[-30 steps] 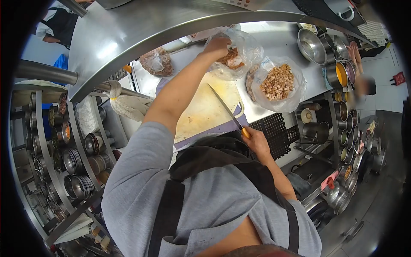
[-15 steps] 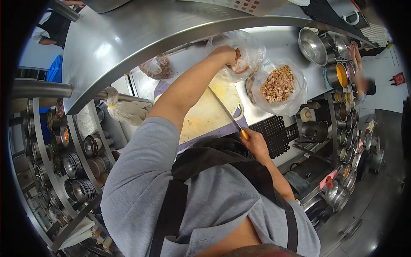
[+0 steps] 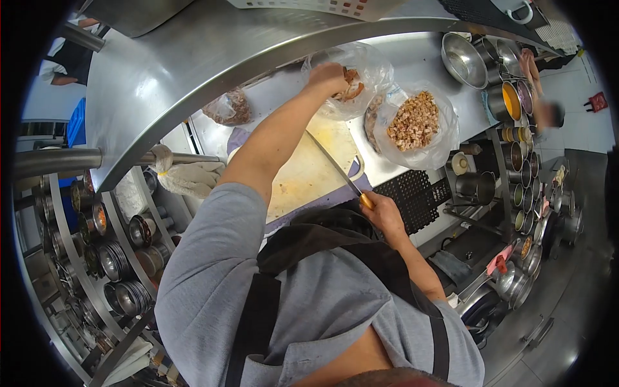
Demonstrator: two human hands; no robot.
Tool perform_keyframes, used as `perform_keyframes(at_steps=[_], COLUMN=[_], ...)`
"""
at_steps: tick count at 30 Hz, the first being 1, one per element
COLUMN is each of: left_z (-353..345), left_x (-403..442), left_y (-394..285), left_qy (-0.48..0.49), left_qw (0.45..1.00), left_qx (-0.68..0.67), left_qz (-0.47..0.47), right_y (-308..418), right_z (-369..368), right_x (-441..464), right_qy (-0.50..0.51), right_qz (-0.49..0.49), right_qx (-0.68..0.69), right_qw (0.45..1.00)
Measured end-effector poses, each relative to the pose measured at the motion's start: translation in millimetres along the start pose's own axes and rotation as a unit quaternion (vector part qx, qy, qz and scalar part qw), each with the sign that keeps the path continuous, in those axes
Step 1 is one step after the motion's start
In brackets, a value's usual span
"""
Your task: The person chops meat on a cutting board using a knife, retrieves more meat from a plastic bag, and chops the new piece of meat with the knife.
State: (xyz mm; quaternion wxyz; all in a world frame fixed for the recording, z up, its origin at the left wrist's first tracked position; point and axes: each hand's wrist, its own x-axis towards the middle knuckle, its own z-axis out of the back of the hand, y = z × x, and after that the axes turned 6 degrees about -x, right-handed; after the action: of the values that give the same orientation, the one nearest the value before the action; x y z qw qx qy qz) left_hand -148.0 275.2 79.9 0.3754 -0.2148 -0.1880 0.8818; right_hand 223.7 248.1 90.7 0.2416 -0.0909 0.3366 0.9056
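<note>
My right hand (image 3: pixel 385 214) is wrapped round the yellow handle of a long knife (image 3: pixel 333 161), whose blade lies across the cutting board (image 3: pixel 300 177). At the board's far edge, my left hand (image 3: pixel 327 79) is at the mouth of a clear plastic bag (image 3: pixel 372 64), its fingers closed against reddish-brown meat pieces (image 3: pixel 352 84); its fingertips are partly hidden. Right of that bag, another open bag holds diced meat (image 3: pixel 414 121). A purple cloth (image 3: pixel 303 208) shows beneath the board.
A bag of meat (image 3: pixel 229 108) lies at the back left. Steel bowls (image 3: pixel 464 60) and pots stand at right, near another person's arm (image 3: pixel 531 71). A steel shelf (image 3: pixel 148 71) overhangs the left side. Gloves (image 3: pixel 187 177) hang from a rail.
My left hand dipped over the meat in the bag and has drawn back slightly to the left. My right hand keeps its hold on the knife. The view has shifted slightly.
</note>
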Motion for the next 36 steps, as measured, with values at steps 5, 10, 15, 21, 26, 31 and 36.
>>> perform_keyframes(at_steps=[5,10,15,21,26,31,36], left_z=[-0.7,18.5,14.6,-9.9,-16.0,6.3,23.6], left_x=[27.1,35.9,29.6,-8.4,-9.5,9.8,-2.8], left_y=[34.3,33.5,23.0,4.5,8.5,42.5,59.8], left_qy=[-0.018,-0.077,-0.143,0.040,-0.032,-0.042,-0.061], left_qw=[0.996,0.991,0.984,0.994,0.995,0.998,0.971], left_qx=[-0.079,-0.085,0.004,0.072,0.079,-0.043,-0.228], left_qz=[-0.040,-0.066,-0.108,-0.071,-0.056,-0.034,0.025], right_y=[0.3,0.6,-3.8,-4.6,-3.9,-4.3,-8.0], right_z=[-1.5,-1.9,-5.5,-3.6,-3.9,-5.6,-9.4], right_x=[0.4,-0.2,-0.5,1.9,-0.8,-2.3,-2.2], right_qy=[-0.014,-0.011,-0.017,-0.015,-0.008,-0.001,-0.011], right_qz=[0.005,0.001,0.006,0.011,-0.006,-0.014,-0.003], right_qx=[0.019,0.010,0.015,0.009,0.016,0.015,0.007], right_qw=[1.000,1.000,1.000,1.000,1.000,1.000,1.000])
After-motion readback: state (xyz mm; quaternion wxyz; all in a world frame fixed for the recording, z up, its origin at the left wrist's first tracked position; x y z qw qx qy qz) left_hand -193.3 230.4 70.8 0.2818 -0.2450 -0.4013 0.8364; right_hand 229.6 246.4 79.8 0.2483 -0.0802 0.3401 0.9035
